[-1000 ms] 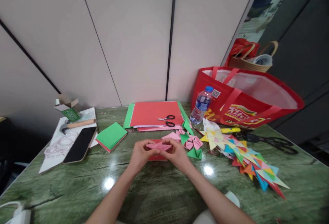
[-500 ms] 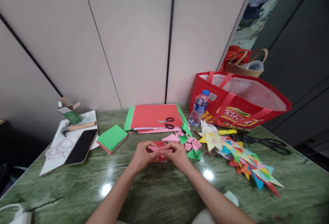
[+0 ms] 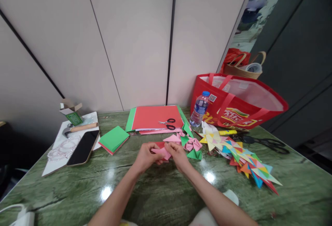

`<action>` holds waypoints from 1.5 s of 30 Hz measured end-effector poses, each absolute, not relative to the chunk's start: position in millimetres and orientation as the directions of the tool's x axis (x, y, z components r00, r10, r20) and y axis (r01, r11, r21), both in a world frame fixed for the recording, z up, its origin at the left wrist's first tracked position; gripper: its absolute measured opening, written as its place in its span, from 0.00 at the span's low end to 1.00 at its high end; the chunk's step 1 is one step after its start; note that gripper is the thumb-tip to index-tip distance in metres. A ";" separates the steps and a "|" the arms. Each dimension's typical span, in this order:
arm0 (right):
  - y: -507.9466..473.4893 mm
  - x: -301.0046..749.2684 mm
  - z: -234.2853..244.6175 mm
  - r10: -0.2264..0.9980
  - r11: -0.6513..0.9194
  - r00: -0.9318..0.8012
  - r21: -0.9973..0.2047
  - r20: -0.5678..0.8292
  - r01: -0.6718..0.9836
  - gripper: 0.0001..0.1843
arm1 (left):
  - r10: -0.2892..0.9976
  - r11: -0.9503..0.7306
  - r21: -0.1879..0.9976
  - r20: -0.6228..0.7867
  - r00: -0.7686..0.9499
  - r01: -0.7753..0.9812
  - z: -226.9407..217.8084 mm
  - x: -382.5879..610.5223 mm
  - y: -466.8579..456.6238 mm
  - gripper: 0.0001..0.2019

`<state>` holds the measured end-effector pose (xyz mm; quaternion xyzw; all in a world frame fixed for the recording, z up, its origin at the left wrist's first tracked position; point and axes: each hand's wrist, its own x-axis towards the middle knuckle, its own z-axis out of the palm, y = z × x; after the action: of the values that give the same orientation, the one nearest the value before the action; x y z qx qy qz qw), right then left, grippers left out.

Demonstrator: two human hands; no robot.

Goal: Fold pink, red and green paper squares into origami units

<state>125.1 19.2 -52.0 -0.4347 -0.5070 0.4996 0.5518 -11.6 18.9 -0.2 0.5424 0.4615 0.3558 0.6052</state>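
Note:
Between my two hands is a folded piece of pink paper [image 3: 165, 152]. My left hand [image 3: 145, 156] pinches its left side, thumb on top. My right hand [image 3: 178, 155] grips its upper right part between thumb and fingers. Under the hands, mostly covered, lies red paper [image 3: 157, 144] on the table. Just right of my right hand are several folded pink paper pieces [image 3: 193, 144] and green ones [image 3: 194, 154]. Behind the hands, small scissors [image 3: 168, 123] with black handles rest on a stack of coloured sheets [image 3: 153, 117].
Left are a green-topped paper stack [image 3: 114, 139], a phone [image 3: 83, 147], a hammer [image 3: 83, 127] and a small box [image 3: 73, 113]. Right stand a water bottle [image 3: 199, 110] and a red bag [image 3: 238, 105]. Colourful folded paper [image 3: 246, 160] and large black scissors [image 3: 267, 143] lie before the bag.
The pink paper has turned in my hands and now shows a broader, pointed face below my right fingers. Both hands stay near the same spot.

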 end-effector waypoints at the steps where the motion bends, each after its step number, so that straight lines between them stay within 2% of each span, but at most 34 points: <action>1: 19.2 125.0 -51.9 0.992 0.117 -0.031 -0.987 0.122 -0.114 0.19 | 0.937 0.159 0.985 -0.172 0.304 0.066 -0.4 -12.6 19.6 0.11; 3: 18.9 125.5 -50.4 0.991 0.092 -0.084 -0.986 0.105 -0.138 0.17 | 0.945 0.167 0.984 -0.177 0.274 0.062 -1.1 -15.7 21.4 0.11; 5: 18.7 126.4 -49.0 0.989 0.036 -0.132 -0.985 0.060 -0.171 0.20 | 0.944 0.187 0.981 -0.196 0.267 0.061 -2.1 -19.2 23.3 0.11; 8: 19.2 127.6 -48.8 0.991 -0.034 -0.134 -0.984 -0.011 -0.175 0.20 | 0.913 0.219 0.975 -0.216 0.345 0.031 -4.6 -23.6 25.7 0.12; 11: 20.1 127.7 -50.1 0.998 0.032 -0.046 -0.994 0.037 -0.101 0.19 | 0.899 0.233 0.972 -0.208 0.386 -0.017 -6.4 -25.4 27.7 0.15; 14: 19.4 126.1 -49.1 0.992 0.108 -0.051 -0.989 0.114 -0.105 0.19 | 0.926 0.214 0.977 -0.196 0.322 -0.020 -5.5 -25.1 29.1 0.17; 17: 18.5 127.4 -42.6 0.990 0.099 -0.080 -0.979 0.114 -0.178 0.20 | 0.934 0.148 0.989 -0.140 0.328 0.001 -3.9 -25.2 30.8 0.17; 19: 19.6 134.6 -35.1 0.992 0.116 -0.017 -0.969 0.123 -0.218 0.21 | 0.936 0.067 0.997 -0.075 0.344 0.036 -5.7 -26.6 33.2 0.19; 21: 22.4 148.3 -27.6 0.980 0.189 0.112 -0.953 0.167 -0.237 0.26 | 0.948 -0.069 0.986 0.017 0.319 0.153 -11.9 -29.1 36.7 0.26; 23: 26.2 166.3 -23.3 0.946 0.256 0.244 -0.952 0.212 -0.167 0.28 | 0.944 -0.253 0.886 0.139 0.298 0.388 -22.5 -31.5 40.1 0.29; 25: 30.2 184.0 -23.9 0.918 0.251 0.333 -0.966 0.214 -0.069 0.27 | 0.907 -0.387 0.726 0.188 0.377 0.569 -35.1 -32.7 42.3 0.34; 28: 34.5 200.2 -31.2 0.916 0.187 0.357 -0.982 0.181 0.018 0.26 | 0.858 -0.477 0.543 0.116 0.500 0.692 -51.4 -32.1 43.2 0.45; 31: 36.3 201.4 -39.1 0.930 0.153 0.331 -0.987 0.158 0.042 0.26 | 0.855 -0.488 0.451 0.073 0.514 0.747 -59.4 -31.6 43.3 0.49; 34: 36.6 196.0 -42.7 0.944 0.182 0.278 -0.983 0.180 0.017 0.24 | 0.852 -0.485 0.451 0.050 0.522 0.749 -60.6 -33.1 43.9 0.46; 38: 36.1 192.3 -42.0 0.947 0.255 0.211 -0.967 0.244 -0.028 0.21 | 0.862 -0.453 0.471 0.015 0.507 0.757 -58.9 -36.4 45.3 0.35; 45: 35.5 193.6 -38.7 0.902 0.342 0.237 -0.933 0.360 0.115 0.22 | 0.865 -0.432 0.474 -0.023 0.501 0.767 -58.2 -42.4 52.2 0.32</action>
<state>193.6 35.5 -38.7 -0.4788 -0.5309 0.3155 0.6240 -42.4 52.2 -58.2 0.8386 0.4867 0.1125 0.2172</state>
